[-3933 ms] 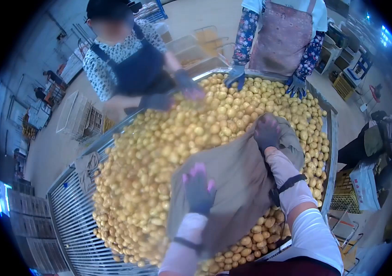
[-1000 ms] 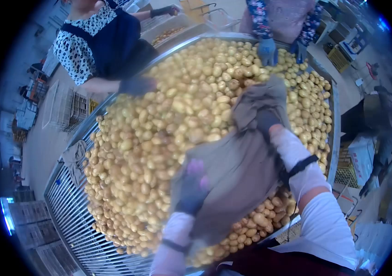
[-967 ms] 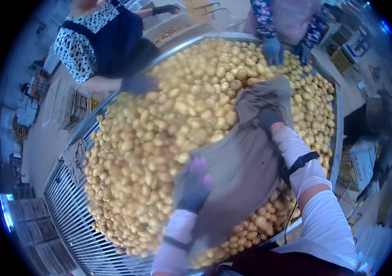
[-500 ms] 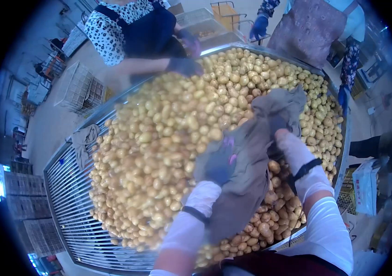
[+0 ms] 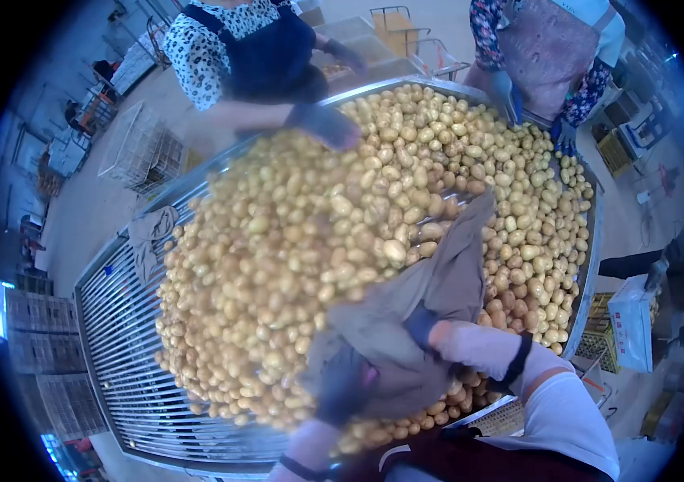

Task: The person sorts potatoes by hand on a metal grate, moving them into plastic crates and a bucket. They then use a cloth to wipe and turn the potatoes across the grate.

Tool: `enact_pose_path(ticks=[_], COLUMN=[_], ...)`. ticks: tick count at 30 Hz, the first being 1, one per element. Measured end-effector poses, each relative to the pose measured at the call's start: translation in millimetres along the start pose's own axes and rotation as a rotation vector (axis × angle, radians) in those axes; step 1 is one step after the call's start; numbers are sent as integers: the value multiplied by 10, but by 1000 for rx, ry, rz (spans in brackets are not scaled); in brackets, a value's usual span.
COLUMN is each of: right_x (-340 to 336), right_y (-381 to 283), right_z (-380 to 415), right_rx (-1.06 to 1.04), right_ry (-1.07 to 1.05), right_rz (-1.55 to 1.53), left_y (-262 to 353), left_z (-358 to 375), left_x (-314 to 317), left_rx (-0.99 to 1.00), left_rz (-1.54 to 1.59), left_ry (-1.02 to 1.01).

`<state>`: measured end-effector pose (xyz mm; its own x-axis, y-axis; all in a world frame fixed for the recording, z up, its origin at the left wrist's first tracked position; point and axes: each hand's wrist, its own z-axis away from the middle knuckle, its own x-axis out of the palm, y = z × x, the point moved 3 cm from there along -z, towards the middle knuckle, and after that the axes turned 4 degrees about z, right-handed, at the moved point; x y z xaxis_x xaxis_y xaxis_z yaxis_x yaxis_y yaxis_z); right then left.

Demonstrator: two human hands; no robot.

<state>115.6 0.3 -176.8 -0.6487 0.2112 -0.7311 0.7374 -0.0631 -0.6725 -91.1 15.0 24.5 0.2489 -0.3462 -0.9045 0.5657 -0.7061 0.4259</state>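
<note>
Grey-brown cloth point(image 5: 398, 353), creased and bunched, lies over the near part of the heaped potatoes point(image 5: 277, 257), its far end tapering; the right hand point(image 5: 420, 323) sinks into its folds, fingers hidden, the left hand point(image 5: 346, 386) blurs against it, and I cannot tell how tightly either closes

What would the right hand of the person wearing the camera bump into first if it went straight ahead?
Probably more folds of the grey-brown cloth that the right hand is at, then the heaped potatoes past its edge. The hand's height is hard to judge.
</note>
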Motion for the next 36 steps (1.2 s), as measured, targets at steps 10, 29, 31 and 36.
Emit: enact_pose_path(ticks=[10,29,31,36], right_x=[-1087,-1534,-1527,-1254], right_y=[-913,-1540,-1504,-1535], right_z=[-2456,-475,-551,-1389], right_rx=[-107,-430,-405,-202], right_ry=[-343,-121,-53,-259], right_rz=[383,66,-74,52], left_y=[-290,-69,-364,-156], left_z=[-1531,164,508,-269], left_x=[40,-135,285,-29], left_rx=[-327,-173,-196,-180], left_rz=[100,147,229,51], left_ry=[-224,-205,-270,-118])
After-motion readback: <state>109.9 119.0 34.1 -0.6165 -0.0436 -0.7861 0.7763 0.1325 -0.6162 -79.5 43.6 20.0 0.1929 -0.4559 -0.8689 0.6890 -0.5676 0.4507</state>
